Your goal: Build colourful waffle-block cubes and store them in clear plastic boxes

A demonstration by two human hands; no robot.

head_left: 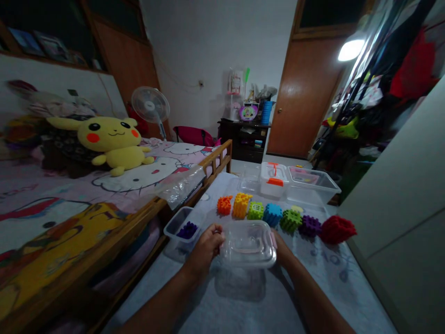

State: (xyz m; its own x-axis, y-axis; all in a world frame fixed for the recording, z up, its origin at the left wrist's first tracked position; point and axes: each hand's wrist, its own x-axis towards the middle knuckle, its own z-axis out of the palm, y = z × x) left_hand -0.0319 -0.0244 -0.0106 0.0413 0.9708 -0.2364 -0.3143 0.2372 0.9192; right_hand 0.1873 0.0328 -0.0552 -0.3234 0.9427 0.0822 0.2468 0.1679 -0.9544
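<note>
A clear plastic lid (247, 244) with rounded corners and a pinkish clip at its right side is held up over the table. The thumb and fingers of my left hand (211, 242) are closed on its left edge. At the opposite edge is my right hand (281, 247), its fingers partly hidden behind the lid. Left of my left hand stands an open clear box (171, 226) with purple blocks (187, 229) in it. Beyond the lid runs a row of interlocking blocks in colour groups, from orange blocks (224, 205) to red blocks (338, 229).
At the table's far end stand a lidded clear box (274, 182) with orange clips and a larger open clear bin (313, 185). A wooden bed rail (139, 220) borders the table on the left. A pale cabinet (410, 195) rises on the right.
</note>
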